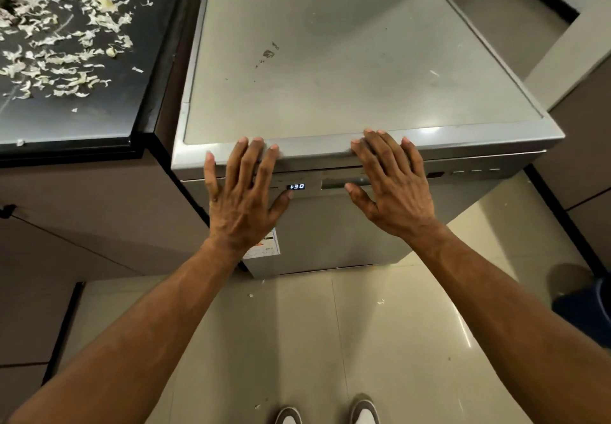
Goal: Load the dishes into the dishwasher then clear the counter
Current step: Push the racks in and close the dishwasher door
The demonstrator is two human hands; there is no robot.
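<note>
both hands flat and holding nothing, left hand and right hand side by side on the shut dishwasher front edge, with the messy counter off left, nearer the left hand.

The light on my view is even and moderately bright, soft enough that nothing burns out. The glossy beige floor tiles throw back a pale streak of glare to my right, and the polished black stone counter shows a grey sheen near its front edge. The flat top of the grey metal dishwasher looks matte with faint smudges. My left hand and right hand are sharp. Straight edges bow towards the corners, and the dark blue bin at the far right is smeared and soft
</note>
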